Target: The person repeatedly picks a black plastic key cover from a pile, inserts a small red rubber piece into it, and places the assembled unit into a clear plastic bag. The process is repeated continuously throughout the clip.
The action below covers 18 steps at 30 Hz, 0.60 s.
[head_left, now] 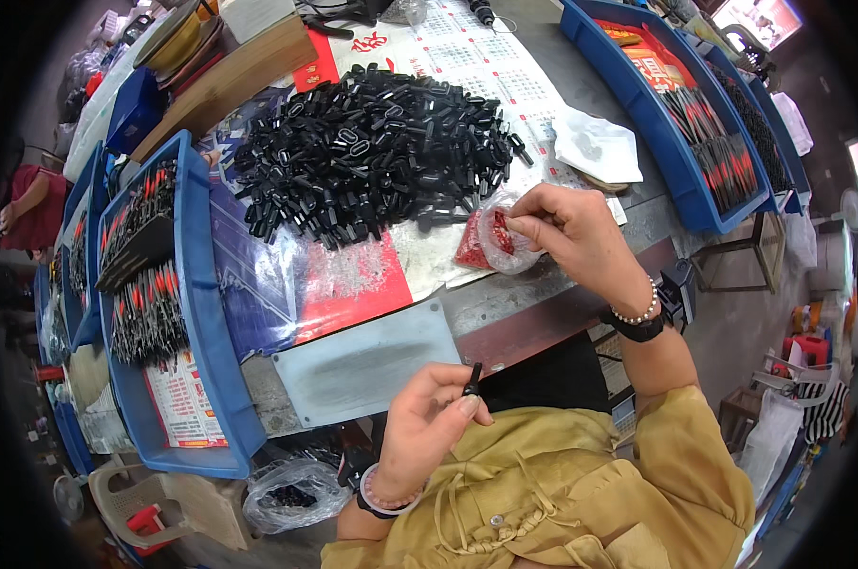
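Grey workshop bench (581, 104) under us, covered with printed sheets: a white calendar-style sheet with red print (467, 52) at the top middle, a red-and-blue poster (353, 284) under the parts, and a plain grey mat (367, 360) at the near edge. We see a big heap of small black plastic parts (372, 152) piled on the sheets, centre of the bench. Just right of the heap sits a white crumpled packet (595, 147). Blue bin on our left (206, 313) holds rows of black tools with red tips plus a red-and-white printed leaflet lying flat at its near end; more blue bins stack behind it. Blue bin on our right (637, 114) holds an orange-red printed package at the far end and a row of dark red-marked tools nearer us; another blue bin with black parts sits beside it. Our right hand (571, 237) is curled, fingertips pinched into a small clear bag of red pieces (493, 242) lying just below the heap. Our left hand (429, 417) is closed loosely, thumb and forefinger gripping one black part (472, 377) upright, held near our chest, off the bench. Clear bag with dark contents (291, 493) sits low at the left.
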### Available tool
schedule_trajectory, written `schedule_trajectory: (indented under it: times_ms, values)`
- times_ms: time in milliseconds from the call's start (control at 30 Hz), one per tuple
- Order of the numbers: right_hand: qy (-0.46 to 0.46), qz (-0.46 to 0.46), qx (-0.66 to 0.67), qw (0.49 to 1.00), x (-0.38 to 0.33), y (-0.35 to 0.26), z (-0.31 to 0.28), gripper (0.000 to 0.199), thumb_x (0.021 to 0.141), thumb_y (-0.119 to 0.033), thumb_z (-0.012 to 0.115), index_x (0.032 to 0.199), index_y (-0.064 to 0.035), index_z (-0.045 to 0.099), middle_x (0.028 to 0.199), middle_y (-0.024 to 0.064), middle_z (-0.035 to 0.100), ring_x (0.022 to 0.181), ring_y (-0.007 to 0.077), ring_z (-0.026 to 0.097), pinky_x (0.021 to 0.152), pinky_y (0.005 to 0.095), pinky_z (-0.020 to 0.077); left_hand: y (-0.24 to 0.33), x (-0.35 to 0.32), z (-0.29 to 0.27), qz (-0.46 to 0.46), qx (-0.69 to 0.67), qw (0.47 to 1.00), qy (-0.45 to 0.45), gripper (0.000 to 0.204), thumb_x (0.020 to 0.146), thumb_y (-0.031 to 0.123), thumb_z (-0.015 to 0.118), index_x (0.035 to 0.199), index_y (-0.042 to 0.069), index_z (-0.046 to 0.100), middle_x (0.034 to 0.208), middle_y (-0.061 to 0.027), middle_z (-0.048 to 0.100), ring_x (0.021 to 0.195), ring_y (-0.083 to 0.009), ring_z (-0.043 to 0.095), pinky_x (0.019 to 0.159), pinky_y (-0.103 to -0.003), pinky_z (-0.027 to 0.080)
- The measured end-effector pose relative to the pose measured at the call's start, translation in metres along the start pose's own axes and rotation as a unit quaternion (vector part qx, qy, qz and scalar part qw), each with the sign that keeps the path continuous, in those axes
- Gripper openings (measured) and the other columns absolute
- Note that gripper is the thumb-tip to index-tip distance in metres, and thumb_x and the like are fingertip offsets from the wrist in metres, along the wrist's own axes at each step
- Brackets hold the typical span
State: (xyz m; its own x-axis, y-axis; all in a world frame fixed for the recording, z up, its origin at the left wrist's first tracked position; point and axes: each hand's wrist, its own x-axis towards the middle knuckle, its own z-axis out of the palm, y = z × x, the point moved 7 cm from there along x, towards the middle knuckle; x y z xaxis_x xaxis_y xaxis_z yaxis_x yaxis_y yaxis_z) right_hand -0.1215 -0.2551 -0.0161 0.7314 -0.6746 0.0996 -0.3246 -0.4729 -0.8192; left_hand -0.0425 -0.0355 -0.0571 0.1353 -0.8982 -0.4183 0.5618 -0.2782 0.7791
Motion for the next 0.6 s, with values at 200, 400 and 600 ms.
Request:
schedule_trajectory:
  times_ms: [200, 400, 600]
  values:
    - [0.021, 0.049, 0.08, 0.995, -0.008, -0.005, -0.006, 0.009, 0.087, -0.005, 0.063, 0.087, 0.0034, 0.063, 0.067, 0.0039, 0.062, 0.056, 0.0054, 0.057, 0.052, 0.0199, 0.0449, 0.004, 0.002, 0.008, 0.01, 0.003, 1.0, 0.008, 0.021, 0.091, 0.006, 0.052, 0.111, -0.002, 0.052, 0.076, -0.0137, 0.064, 0.047, -0.0018, 0.037, 0.045, -0.015, 0.03]
    - [-0.098, 0.141, 0.335, 0.926, -0.049, -0.019, 0.041, 0.011, 0.092, -0.007, 0.057, 0.094, 0.0033, 0.06, 0.079, 0.0049, 0.064, 0.062, 0.0065, 0.058, 0.056, 0.0194, 0.047, 0.006, 0.002, 0.012, 0.019, -0.031, 0.999, -0.021, 0.022, 0.092, 0.002, 0.053, 0.113, -0.003, 0.046, 0.086, -0.0113, 0.064, 0.08, -0.0128, 0.06, 0.074, -0.026, 0.047]
    - [-0.147, 0.19, 0.462, 0.854, -0.069, -0.019, 0.071, 0.015, 0.092, -0.013, 0.06, 0.095, 0.0009, 0.062, 0.08, 0.003, 0.062, 0.061, 0.0049, 0.053, 0.051, 0.0195, 0.0418, 0.005, 0.003, 0.012, 0.029, -0.021, 0.999, -0.01, 0.021, 0.092, 0.001, 0.053, 0.111, -0.004, 0.044, 0.086, -0.0114, 0.063, 0.081, -0.0139, 0.061, 0.075, -0.027, 0.047]
